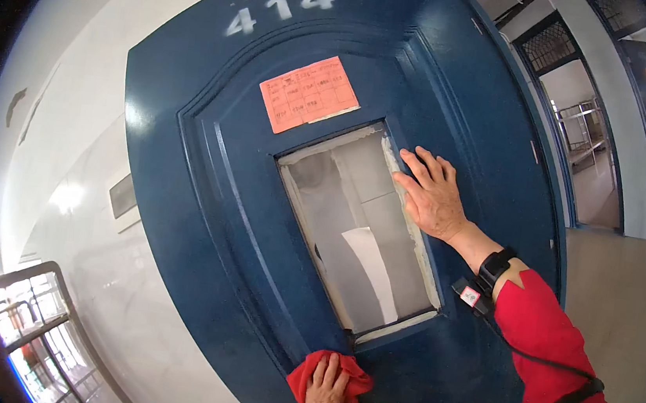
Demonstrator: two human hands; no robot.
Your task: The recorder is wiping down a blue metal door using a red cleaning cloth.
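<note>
The left hand (325, 394) grips one red cloth (358, 382) against one blue door (445, 387), near its one window (315, 201); the right hand (435, 201), fingers splayed, is at the window's right edge. White wall (118, 282) left, two doorways (590, 170) far right.

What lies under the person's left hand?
The left hand covers part of a crumpled red cloth against a blue panelled door; the door surface beneath is hidden.
</note>
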